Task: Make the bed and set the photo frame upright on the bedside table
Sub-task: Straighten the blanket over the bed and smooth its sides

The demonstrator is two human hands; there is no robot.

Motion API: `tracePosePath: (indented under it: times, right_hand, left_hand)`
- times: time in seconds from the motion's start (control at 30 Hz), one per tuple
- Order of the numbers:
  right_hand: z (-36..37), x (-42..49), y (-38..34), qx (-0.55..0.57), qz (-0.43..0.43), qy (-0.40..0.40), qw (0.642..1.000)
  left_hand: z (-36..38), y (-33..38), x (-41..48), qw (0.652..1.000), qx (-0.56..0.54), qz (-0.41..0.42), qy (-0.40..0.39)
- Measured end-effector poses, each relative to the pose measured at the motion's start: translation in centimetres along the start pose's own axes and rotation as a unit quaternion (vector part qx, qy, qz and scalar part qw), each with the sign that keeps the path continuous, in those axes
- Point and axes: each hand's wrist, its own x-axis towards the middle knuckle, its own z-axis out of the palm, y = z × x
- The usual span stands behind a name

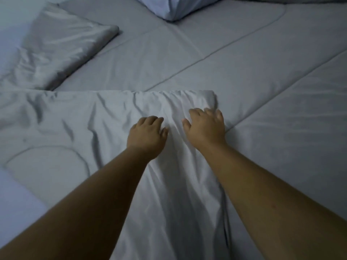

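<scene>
Both hands rest palm-down on the pale folded duvet covering the bed's near left. The left hand has its fingers curled loosely together; the right hand spreads its fingers near the duvet's far right corner. A pillow lies at the far edge; the grey quilted bed stretches to the right.

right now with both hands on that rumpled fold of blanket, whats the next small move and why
Probably sweep the left hand and right hand outward and away across the folded blanket. Both lie open on it near its far edge, and creases bunch between and ahead of them, while the quilted cover beyond already lies flat. The photo frame is not in view.
</scene>
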Motion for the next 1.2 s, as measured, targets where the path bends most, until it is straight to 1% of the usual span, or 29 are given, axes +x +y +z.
tracePosePath:
  times: [0.1, 0.27, 0.43, 0.5, 0.63, 0.67, 0.73, 0.83, 0.9, 1.07, 1.2]
  right_hand:
    - [0.5, 0.4, -0.1, -0.010, 0.011, 0.016, 1.000]
    - [1.9, 3.9, 1.8, -0.019, 0.040, 0.044, 0.998]
    - [4.4, 6.4, 2.7, 0.013, 0.090, 0.037, 0.995]
    - [5.5, 6.8, 3.1, 0.025, 0.114, 0.037, 0.992]
    - [7.6, 6.4, 3.9, 0.028, 0.159, 0.061, 0.985]
    - [8.0, 6.2, 4.0, 0.021, 0.158, 0.074, 0.985]
    - [8.5, 5.7, 3.9, 0.016, 0.152, 0.090, 0.984]
    - [8.5, 4.9, 3.3, 0.026, 0.156, 0.088, 0.983]
    - [8.3, 3.8, 2.6, 0.032, 0.155, 0.083, 0.984]
    - [8.0, -1.4, -0.1, 0.059, 0.152, 0.077, 0.984]
    - [7.7, -7.6, -4.2, 0.088, 0.164, 0.055, 0.981]
  left_hand:
    - [0.7, -0.9, 1.9, 1.000, 0.001, 0.008, 0.005]
    - [2.1, 0.3, 7.4, 0.999, -0.017, 0.026, 0.023]
    - [3.2, 0.1, 12.4, 0.997, -0.011, 0.070, 0.040]
    - [3.9, -0.2, 14.0, 0.996, -0.022, 0.074, 0.045]
    - [6.0, -0.6, 15.8, 0.998, 0.001, 0.067, 0.005]
    - [6.5, -0.7, 15.8, 0.997, 0.014, 0.072, 0.002]
    - [7.1, -0.7, 15.3, 0.995, 0.043, 0.091, 0.023]
    - [7.0, -0.8, 14.0, 0.992, 0.063, 0.104, 0.046]
    - [6.6, -1.1, 12.7, 0.988, 0.072, 0.128, 0.052]
    - [6.0, -3.1, 7.7, 0.981, 0.070, 0.174, 0.039]
    - [4.8, -5.9, 0.9, 0.978, 0.064, 0.197, 0.025]
